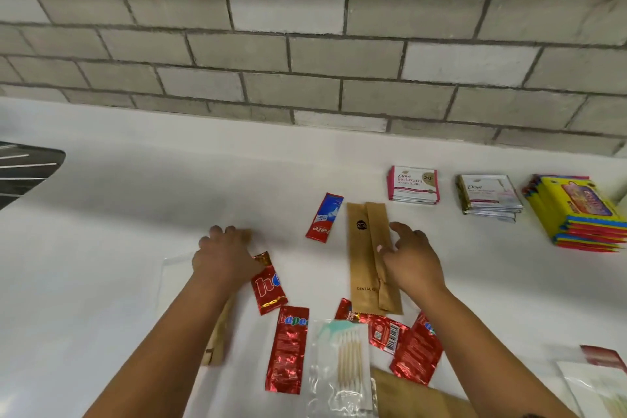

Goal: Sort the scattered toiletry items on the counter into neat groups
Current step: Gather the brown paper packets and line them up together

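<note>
On the white tabletop (135,214), against a grey brick wall (305,44), the person's two hands work among scattered toiletry packets. The left hand (225,256) lies palm down, fingers curled over the top end of a brown paper sleeve (217,339) that runs back under the forearm; its grip seems to hold that sleeve, though the fingertips are blurred. Just right of this hand lies a red foil sachet (269,285), and below it a second red sachet (287,349). The right hand (412,256) rests on the right edge of a pair of brown dental kit sleeves (368,254) lying side by side and overlapping, its thumb touching the paper and its fingers loosely spread, pinching nothing. Left of those sleeves, apart from them, lies a small red and blue toothpaste sachet (324,218). Near the bottom, a clear packet of cotton swabs (342,366) overlaps more red sachets (417,349) clustered under the right forearm. Along the back right stand three neat stacks: pink-edged shampoo sachets (413,185), silver shampoo sachets (488,198), and yellow packets (576,214). At the lower right corner lie further clear packets (597,380), partly cut off by the frame. A dark object (23,166) shows at the left edge.
</note>
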